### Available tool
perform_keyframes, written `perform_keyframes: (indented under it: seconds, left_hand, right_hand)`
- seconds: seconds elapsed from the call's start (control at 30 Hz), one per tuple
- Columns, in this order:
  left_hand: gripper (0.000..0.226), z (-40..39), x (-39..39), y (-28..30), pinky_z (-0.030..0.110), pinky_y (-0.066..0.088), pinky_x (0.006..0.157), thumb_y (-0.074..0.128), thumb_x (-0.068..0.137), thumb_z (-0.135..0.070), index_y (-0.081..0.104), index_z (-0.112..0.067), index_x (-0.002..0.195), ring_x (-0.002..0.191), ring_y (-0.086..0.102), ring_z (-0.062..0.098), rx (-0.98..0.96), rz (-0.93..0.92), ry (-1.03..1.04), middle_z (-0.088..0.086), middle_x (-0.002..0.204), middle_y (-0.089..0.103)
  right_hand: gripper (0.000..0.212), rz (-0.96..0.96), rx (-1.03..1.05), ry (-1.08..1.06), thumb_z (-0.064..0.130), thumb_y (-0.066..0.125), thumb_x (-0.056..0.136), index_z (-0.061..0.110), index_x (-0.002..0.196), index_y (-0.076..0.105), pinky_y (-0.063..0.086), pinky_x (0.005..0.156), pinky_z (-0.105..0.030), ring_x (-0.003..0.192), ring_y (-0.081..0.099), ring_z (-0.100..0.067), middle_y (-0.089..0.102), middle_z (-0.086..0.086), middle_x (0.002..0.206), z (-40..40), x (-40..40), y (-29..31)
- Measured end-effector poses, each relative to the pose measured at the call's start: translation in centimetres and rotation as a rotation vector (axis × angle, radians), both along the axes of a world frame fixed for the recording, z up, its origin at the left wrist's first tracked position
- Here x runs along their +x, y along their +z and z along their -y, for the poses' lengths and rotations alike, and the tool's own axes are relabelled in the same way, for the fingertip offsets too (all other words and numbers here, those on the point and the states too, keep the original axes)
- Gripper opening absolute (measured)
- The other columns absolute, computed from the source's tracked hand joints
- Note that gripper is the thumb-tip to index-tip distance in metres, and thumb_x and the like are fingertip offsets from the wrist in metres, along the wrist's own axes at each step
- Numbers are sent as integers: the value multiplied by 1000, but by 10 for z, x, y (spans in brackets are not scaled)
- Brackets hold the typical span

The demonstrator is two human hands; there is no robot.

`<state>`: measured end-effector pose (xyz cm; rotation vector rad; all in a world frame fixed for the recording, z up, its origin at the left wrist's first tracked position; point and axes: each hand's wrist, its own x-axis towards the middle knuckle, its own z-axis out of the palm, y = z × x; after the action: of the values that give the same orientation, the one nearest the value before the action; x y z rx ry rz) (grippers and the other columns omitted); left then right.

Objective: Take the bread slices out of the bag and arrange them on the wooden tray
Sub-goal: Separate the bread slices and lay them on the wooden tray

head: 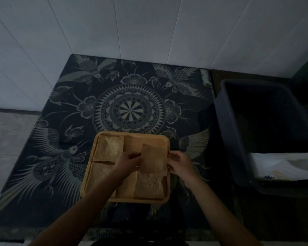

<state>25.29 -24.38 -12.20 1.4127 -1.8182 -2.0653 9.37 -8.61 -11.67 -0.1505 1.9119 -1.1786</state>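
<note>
on the left of the wooden tray point(126, 199), two bread slices lie flat, far slice point(108, 148) and near slice point(100, 174). your left hand point(126, 162) pinches the left edge of the raised slice point(152, 158); your right hand point(180, 164) grips its right edge. below it a fourth slice point(148, 186) rests. judged light, soft, tearable: hold by the crust edges, gently. the white bag point(281, 166) sits far right in the dark tub point(226, 110).

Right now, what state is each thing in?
wooden tray: flat on the cloth, three slices lying in it
held bread slice: tilted above the tray, not set down
left hand: gripping the slice's left edge
right hand: at its right edge
dark bin: open
</note>
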Motion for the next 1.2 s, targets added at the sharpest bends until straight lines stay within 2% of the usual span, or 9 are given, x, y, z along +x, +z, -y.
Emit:
perform_keyframes:
  seconds: [0.1, 0.23, 0.3, 0.43, 0.67, 0.87, 1.0, 1.1, 1.2]
  left_hand:
    - [20, 9, -11, -1, 37, 61, 80, 67, 91, -16, 72, -11, 110, 94, 73, 22, -21, 16, 5, 7, 102, 75]
    - [18, 21, -20, -7, 42, 62, 82, 67, 89, -12, 72, -29, 85, 85, 75, 21, -75, 32, -37, 7, 95, 77]
    - [16, 27, -23, -10, 43, 62, 82, 68, 89, -13, 72, -28, 87, 83, 76, 19, -86, 61, -39, 7, 96, 77]
    - [20, 36, -28, -19, 47, 61, 87, 71, 88, -18, 73, -13, 107, 87, 75, 22, -109, 110, -64, 5, 96, 77]
    - [18, 40, -32, -29, 45, 60, 87, 68, 88, -15, 75, -18, 105, 87, 75, 19, -185, 153, -134, 1, 95, 78]
    - [12, 34, -31, -27, 23, 56, 65, 68, 88, -25, 74, -34, 92, 68, 69, -3, -362, 162, -188, -14, 79, 74]
    - [17, 31, -32, -27, 34, 61, 77, 67, 90, -24, 73, -22, 105, 82, 71, 9, -411, 160, -201, -4, 91, 75]
    - [23, 28, -31, -27, 37, 60, 82, 67, 91, -21, 68, -14, 113, 90, 69, 14, -447, 168, -185, 1, 100, 73]
    - [19, 25, -29, -27, 21, 57, 73, 66, 91, -19, 70, -20, 110, 83, 67, -1, -483, 135, -179, -8, 94, 72]
  right_hand:
    - [39, 3, 27, 5, 26, 77, 91, 20, 126, 62, 58, 71, -26, 98, 67, -11, 68, 5, 111, 10, -8, -4]
    - [47, 5, 62, 14, 25, 78, 89, 15, 131, 60, 63, 83, -43, 102, 70, -22, 70, -3, 115, 25, -17, -14]
    - [49, -14, 91, 33, 26, 78, 88, 16, 133, 60, 61, 91, -48, 107, 69, -25, 70, -5, 119, 32, -20, -19]
    - [46, -90, 145, 86, 25, 73, 91, 17, 135, 59, 59, 96, -47, 108, 67, -20, 67, -3, 120, 43, -26, -27]
    - [42, -289, 225, 209, 25, 69, 95, 15, 135, 59, 59, 92, -41, 105, 65, -17, 67, -3, 119, 46, -28, -30]
    - [36, -410, 246, 277, 23, 64, 97, 13, 131, 62, 57, 88, -34, 99, 66, -14, 71, -3, 118, 43, -22, -28]
    - [33, -529, 299, 344, 28, 61, 99, 12, 128, 63, 57, 91, -42, 104, 66, -23, 66, -8, 117, 43, -17, -27]
    - [34, -577, 335, 355, 30, 60, 100, 12, 127, 64, 57, 88, -39, 98, 65, -23, 60, -10, 117, 44, -14, -28]
    - [31, -579, 326, 347, 27, 62, 99, 11, 126, 65, 56, 87, -38, 97, 65, -21, 63, -10, 114, 43, -12, -30]
